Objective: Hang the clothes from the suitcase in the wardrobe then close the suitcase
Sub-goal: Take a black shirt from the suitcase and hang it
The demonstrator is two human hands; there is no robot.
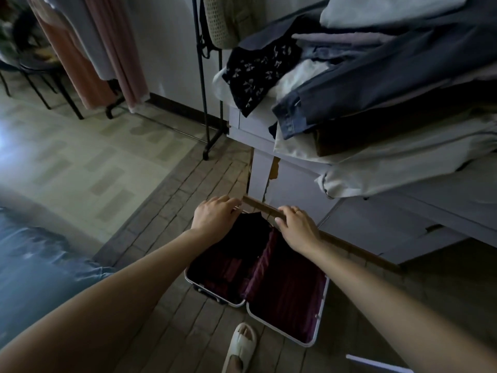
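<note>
Head view: both hands, left hand (pixel 213 216) at nine o'clock and right hand (pixel 297 228) at three, are clamping their grip on a wooden hanger (pixel 265 208), holding the dark garment (pixel 248 235) level above the open suitcase (pixel 309 343), seemingly readying it for hanging.

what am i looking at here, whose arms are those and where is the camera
There is no machine here. The one picture comes from a wide-angle camera worn on a person's head, looking forward and down, so the two bare arms are the wearer's own. On the floor lies an open suitcase with dark red lining. Above it both hands hold a wooden hanger with a dark garment draped under it: the left hand has its grip at one end, the right hand nearer the middle. To the right, a pile of clothes lies on a white surface. At the upper left, more clothes hang on a rack.
</note>
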